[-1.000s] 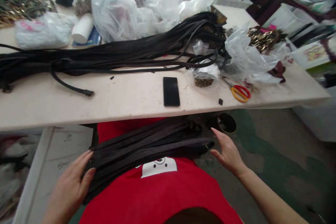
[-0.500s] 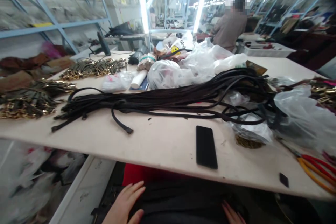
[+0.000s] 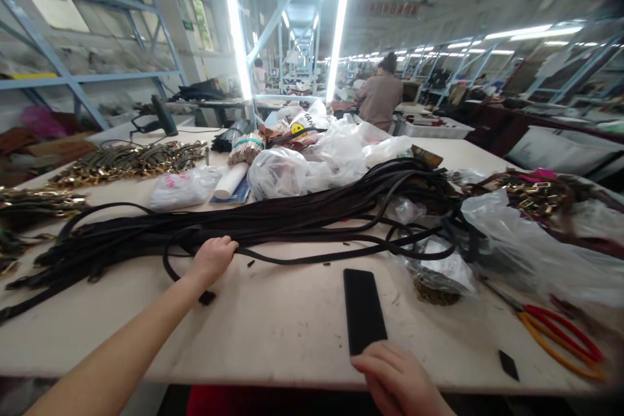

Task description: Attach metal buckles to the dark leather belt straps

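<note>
A long bundle of dark straps [image 3: 292, 214] lies across the pale table [image 3: 273, 325]. My left hand [image 3: 214, 261] is closed on one strap at the bundle's front edge, left of the middle. That strap's end hangs loose below my wrist. At the near edge my right hand [image 3: 390, 370] has its fingers curled together at the lower end of a black phone [image 3: 363, 309]; whether it grips the phone is hidden. Orange and red handled scissors [image 3: 560, 338] and a small black piece [image 3: 508, 364] lie to the right.
Plastic bags [image 3: 283, 172] are heaped behind the straps, with a white roll [image 3: 231, 181] beside them. Metal-ended pieces [image 3: 131, 162] are piled at the left. Another bag [image 3: 526, 240] lies at the right. A person [image 3: 383, 97] stands in the background.
Both hands have risen from the lap to the table. My left hand has taken hold of a strap, and my right has come to the phone. The view has shifted.
</note>
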`<state>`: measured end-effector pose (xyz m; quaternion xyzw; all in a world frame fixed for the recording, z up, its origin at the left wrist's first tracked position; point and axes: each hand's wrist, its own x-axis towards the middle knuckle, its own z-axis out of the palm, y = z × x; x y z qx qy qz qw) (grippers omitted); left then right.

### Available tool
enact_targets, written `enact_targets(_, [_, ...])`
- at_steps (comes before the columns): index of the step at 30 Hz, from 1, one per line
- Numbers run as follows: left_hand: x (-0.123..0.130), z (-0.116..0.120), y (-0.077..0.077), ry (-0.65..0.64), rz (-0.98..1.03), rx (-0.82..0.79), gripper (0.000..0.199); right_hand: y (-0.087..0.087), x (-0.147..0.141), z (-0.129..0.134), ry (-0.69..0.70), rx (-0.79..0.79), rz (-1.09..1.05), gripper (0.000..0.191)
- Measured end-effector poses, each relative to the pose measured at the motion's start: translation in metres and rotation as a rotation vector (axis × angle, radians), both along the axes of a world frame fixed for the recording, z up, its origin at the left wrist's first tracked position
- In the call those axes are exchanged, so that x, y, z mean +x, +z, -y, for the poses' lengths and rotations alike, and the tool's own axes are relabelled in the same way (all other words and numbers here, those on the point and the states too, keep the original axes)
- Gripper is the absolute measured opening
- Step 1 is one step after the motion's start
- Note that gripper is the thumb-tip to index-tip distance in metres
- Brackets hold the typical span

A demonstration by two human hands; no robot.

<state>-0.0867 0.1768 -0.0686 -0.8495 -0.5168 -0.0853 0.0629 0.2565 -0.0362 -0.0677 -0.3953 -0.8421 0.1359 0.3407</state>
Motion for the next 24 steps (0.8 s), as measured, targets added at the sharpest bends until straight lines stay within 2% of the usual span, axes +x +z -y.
enact_targets(3, [0.024, 0.028, 0.02, -0.016, 0.04, 0.03, 0.034, 0.008, -0.044, -0.03, -0.048, -0.522, -0.254, 0.026])
enact_targets(6, [0.058, 0.065, 0.033, -0.038, 0.105, 0.033, 0.032, 0.005, -0.095, -0.06, -0.008, -1.16, -0.771, 0.041])
enact_targets(7, [0.067, 0.075, 0.035, -0.053, 0.13, 0.026, 0.03, 0.005, -0.109, -0.069, 0.011, -1.295, -0.969, 0.043])
enact_targets(8, [0.073, 0.083, 0.036, -0.07, 0.154, 0.019, 0.029, 0.007, -0.119, -0.075, 0.022, -1.357, -1.157, 0.042])
enact_targets(9, [0.075, 0.09, 0.037, -0.083, 0.189, 0.012, 0.03, 0.012, -0.125, -0.08, 0.031, -1.349, -1.313, 0.038])
enact_targets(11, [0.068, 0.104, 0.039, -0.074, 0.281, 0.019, 0.036, 0.027, -0.12, -0.086, 0.026, -1.216, -1.482, 0.031])
enact_targets(14, [0.048, 0.132, 0.04, 0.024, 0.474, 0.048, 0.031, 0.061, -0.086, -0.085, -0.032, -1.011, -1.468, 0.031])
enact_targets(15, [0.043, 0.143, 0.038, 0.065, 0.656, -0.059, 0.025, 0.073, -0.072, -0.083, -0.067, -0.965, -1.452, 0.033])
enact_targets(16, [0.041, 0.152, 0.036, 0.106, 0.903, -0.253, 0.023, 0.083, -0.06, -0.08, -0.104, -0.93, -1.446, 0.034])
enact_targets(18, [0.043, 0.164, 0.027, 0.183, 1.45, -0.756, 0.031, 0.099, -0.042, -0.073, -0.173, -0.904, -1.436, 0.036])
enact_targets(19, [0.046, 0.164, 0.022, 0.218, 1.665, -0.962, 0.038, 0.102, -0.034, -0.069, -0.211, -0.91, -1.425, 0.037])
enact_targets(20, [0.048, 0.16, 0.017, 0.256, 1.812, -1.081, 0.043, 0.103, -0.027, -0.065, -0.252, -0.918, -1.408, 0.038])
enact_targets(22, [0.049, 0.143, 0.008, 0.342, 2.002, -1.086, 0.045, 0.097, -0.008, -0.057, -0.325, -0.924, -1.337, 0.038])
enact_targets(24, [0.046, 0.123, -0.001, 0.462, 2.176, -1.058, 0.038, 0.083, 0.019, -0.051, -0.349, -0.858, -1.203, 0.031])
